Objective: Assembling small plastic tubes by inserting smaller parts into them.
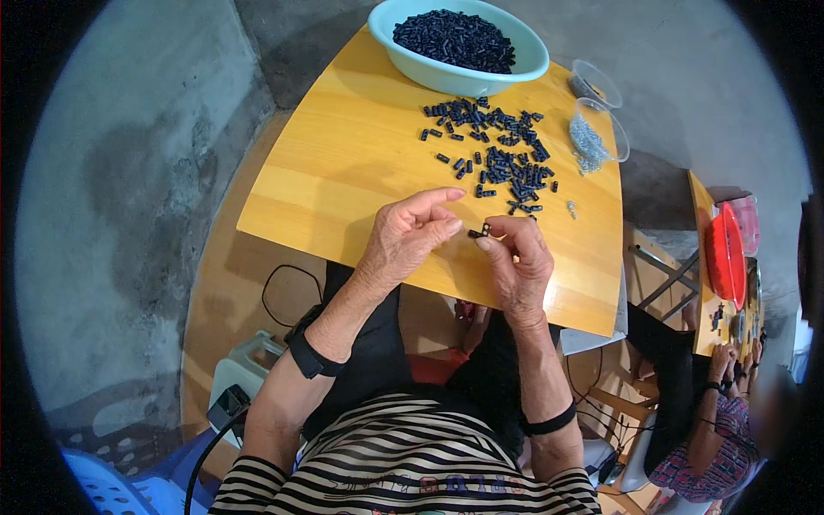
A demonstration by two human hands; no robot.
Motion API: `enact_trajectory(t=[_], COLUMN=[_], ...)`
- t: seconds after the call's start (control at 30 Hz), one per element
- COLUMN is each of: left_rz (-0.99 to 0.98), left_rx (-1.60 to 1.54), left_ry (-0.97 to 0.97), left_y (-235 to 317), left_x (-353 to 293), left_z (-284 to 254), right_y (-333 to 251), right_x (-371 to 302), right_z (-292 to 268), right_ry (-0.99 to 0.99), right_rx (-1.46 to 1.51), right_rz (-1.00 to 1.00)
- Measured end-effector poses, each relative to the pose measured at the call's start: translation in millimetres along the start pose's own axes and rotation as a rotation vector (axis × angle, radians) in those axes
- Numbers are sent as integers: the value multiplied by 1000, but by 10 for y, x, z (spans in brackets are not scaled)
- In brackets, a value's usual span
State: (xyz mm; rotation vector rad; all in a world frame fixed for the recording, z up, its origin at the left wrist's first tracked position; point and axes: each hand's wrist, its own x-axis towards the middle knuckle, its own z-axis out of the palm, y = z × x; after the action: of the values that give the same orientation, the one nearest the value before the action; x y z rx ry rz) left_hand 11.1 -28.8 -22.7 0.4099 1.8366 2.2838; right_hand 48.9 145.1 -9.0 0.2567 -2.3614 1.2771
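The small black piece (486, 229) sits between the thumb and fingertips of the right hand (518, 257), above the surface (326, 176) near its 6 o'clock edge; a loose pinch could let it drop, perhaps past that edge to the floor. The left hand (412, 230), at 9 o'clock, has thumb and forefinger parted with nothing visible between; its curled fingers are hidden. A careless sweep could scatter the loose black pieces (506, 172) at 12 to 1 o'clock. Farther out, a knock could tip the clear tub (619, 148) at 2 o'clock, while the overfull-looking blue basin (459, 83) at 12 might spill if jolted.
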Motion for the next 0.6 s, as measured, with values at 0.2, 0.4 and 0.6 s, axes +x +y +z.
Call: enact_trajectory(t=[0.2,0.4,0.6], left_rz=[-117,-232,-322], left_rx=[-12,-7,-36], left_ry=[3,-98,-168], left_y=[93,237,259], left_x=[-111,-170,-318], left_z=[98,74,39], right_y=[-33,-140,-221], right_x=[-47,-99,-252], right_z=[5,-6,-64], right_ry=[14,7,-63], right_rx=[97,56,28], right_rz=[-36,-97,-233])
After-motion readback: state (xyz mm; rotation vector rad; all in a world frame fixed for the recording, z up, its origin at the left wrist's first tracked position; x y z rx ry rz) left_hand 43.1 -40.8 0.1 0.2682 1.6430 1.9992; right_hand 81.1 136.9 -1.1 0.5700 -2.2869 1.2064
